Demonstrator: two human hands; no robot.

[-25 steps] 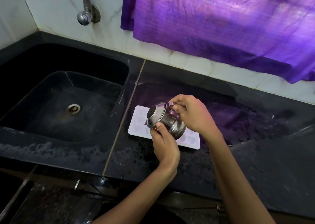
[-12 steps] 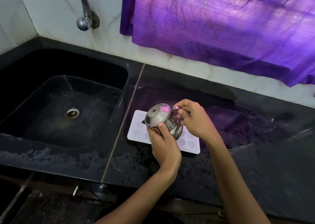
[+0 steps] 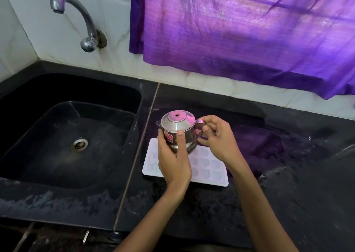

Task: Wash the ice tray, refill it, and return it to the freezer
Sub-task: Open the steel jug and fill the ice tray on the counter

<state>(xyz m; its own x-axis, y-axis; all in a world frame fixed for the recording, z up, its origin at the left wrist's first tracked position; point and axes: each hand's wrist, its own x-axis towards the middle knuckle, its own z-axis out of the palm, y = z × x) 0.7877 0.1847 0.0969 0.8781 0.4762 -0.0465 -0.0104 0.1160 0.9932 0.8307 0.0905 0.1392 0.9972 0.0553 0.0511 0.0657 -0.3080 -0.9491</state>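
Note:
A white ice tray [image 3: 209, 170] lies flat on the black counter, just right of the sink, its cells facing up. Above its far left part I hold a small steel jug [image 3: 177, 130] with a lid and a red sticker, now upright. My left hand [image 3: 173, 155] grips the jug's body from the near side, thumb up its front. My right hand [image 3: 217, 136] pinches the jug's handle on its right side. My left hand hides part of the tray's left half.
The black sink [image 3: 132, 117] with its drain [image 3: 78, 145] lies to the left. A steel tap [image 3: 86, 25] comes out of the tiled wall above it. A purple curtain [image 3: 249, 31] hangs over the back wall. The counter [image 3: 288, 175] is wet around the tray.
The jug has swung from tilted, spout down toward the tray, back to upright and sits a little higher. Both hands kept their hold on it. The tray has not moved.

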